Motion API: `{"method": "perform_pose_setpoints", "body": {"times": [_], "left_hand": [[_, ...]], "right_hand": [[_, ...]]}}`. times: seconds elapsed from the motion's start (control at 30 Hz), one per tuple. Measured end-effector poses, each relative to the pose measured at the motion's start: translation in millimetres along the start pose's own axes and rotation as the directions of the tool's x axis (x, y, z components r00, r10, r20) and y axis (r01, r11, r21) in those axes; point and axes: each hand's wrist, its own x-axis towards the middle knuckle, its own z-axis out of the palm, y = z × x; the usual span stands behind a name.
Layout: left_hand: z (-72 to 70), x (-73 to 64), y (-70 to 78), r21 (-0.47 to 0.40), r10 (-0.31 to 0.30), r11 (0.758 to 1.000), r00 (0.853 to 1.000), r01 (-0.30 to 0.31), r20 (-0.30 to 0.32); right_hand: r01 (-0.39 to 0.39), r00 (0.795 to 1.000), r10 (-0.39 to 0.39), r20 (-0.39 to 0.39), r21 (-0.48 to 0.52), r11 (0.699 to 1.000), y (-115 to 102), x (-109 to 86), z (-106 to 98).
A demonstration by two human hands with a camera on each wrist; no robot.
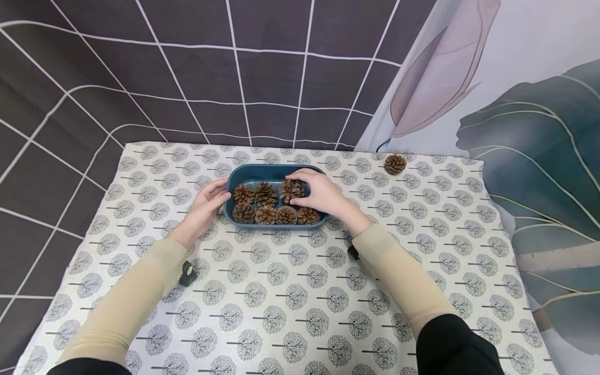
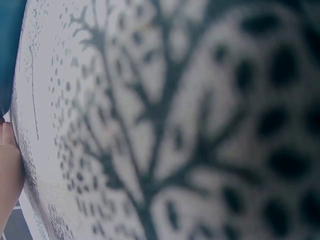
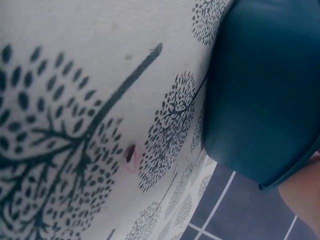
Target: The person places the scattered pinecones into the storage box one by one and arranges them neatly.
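Note:
A dark teal oblong tub [image 1: 274, 226] stands on the table, with several brown pine cones inside in two rows. My right hand [image 1: 321, 192] reaches over its right end and pinches a pine cone [image 1: 287, 190] in the back row between thumb and fingers. At the left end, my left hand [image 1: 206, 205] rests its fingertips and thumb against the outer wall. The front row includes a pine cone [image 1: 265, 214] near the middle. In the right wrist view the tub's outer wall [image 3: 265, 85] fills the right side; the held cone is hidden there.
A single pine cone [image 1: 395, 164] lies near the table's far edge, right of the tub. A tree-print cloth [image 1: 295, 297] covers the table. Behind it hangs a dark curtain [image 1: 267, 78] with white grid lines; a leaf-patterned one [image 1: 553, 156] hangs on the right.

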Motion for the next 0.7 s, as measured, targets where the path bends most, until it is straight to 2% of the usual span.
{"method": "perform_pose_setpoints", "body": {"times": [0.57, 0.7], "left_hand": [[0.3, -0.2, 0.8, -0.009, 0.005, 1.0, 1.0, -0.005, 0.002], [0.9, -0.4, 1.2, -0.008, -0.001, 1.0, 1.0, 0.001, 0.0]], "right_hand": [[-0.015, 0.994, 0.029, 0.101, -0.133, 0.991, -4.1, 9.0, 2.8], [-0.02, 0.994, 0.035, 0.1, -0.145, 0.989, -4.1, 10.8, 4.1]]}}
